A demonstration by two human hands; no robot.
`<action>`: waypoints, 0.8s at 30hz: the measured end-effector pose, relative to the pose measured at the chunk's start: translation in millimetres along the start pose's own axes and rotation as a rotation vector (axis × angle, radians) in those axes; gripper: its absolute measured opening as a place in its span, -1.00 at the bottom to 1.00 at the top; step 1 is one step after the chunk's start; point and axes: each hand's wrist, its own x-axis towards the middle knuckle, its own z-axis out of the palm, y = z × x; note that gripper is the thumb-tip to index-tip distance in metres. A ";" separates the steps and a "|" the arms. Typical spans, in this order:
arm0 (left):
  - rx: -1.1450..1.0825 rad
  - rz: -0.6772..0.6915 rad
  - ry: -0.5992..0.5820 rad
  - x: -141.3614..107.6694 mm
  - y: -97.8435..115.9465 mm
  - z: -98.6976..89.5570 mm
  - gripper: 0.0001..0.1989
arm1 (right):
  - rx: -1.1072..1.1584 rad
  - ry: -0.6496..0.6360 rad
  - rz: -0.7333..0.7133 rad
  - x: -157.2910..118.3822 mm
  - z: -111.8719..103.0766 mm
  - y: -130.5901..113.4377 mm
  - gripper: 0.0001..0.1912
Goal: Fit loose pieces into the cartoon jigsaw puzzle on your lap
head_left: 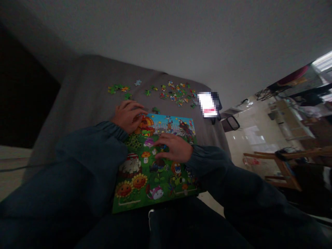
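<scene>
A jigsaw puzzle board (153, 173) with cartoon sunflowers, mushrooms and a fenced house rests across my dark-trousered lap. My left hand (127, 116) sits at the board's far edge, its fingers bunched, and I cannot tell whether they pinch a piece. My right hand (172, 147) lies on the middle of the picture, fingers curved against its surface. Several loose puzzle pieces (176, 93) are scattered on the grey cloth beyond the board. One green piece (155, 110) lies just past the far edge, close to my left fingertips.
A grey cloth-covered couch or bed (88, 103) holds the board and pieces. A bright pixelated rectangle (207, 104) lies at its far edge. Beyond it are a tiled floor (254, 138) and a wooden chair (282, 166).
</scene>
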 end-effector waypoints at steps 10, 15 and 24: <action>-0.015 0.004 0.034 0.1 2.1 0.4 -0.75 | -0.017 -0.049 0.120 -6.5 11.7 -16.7 -0.61; -0.021 0.012 0.048 -0.4 2.0 0.3 -0.75 | -0.054 -0.033 0.139 -6.6 9.3 -19.4 -0.55; -0.025 0.022 0.042 -0.2 2.1 -0.2 -0.75 | -0.044 -0.025 0.154 -5.5 12.4 -18.2 -0.56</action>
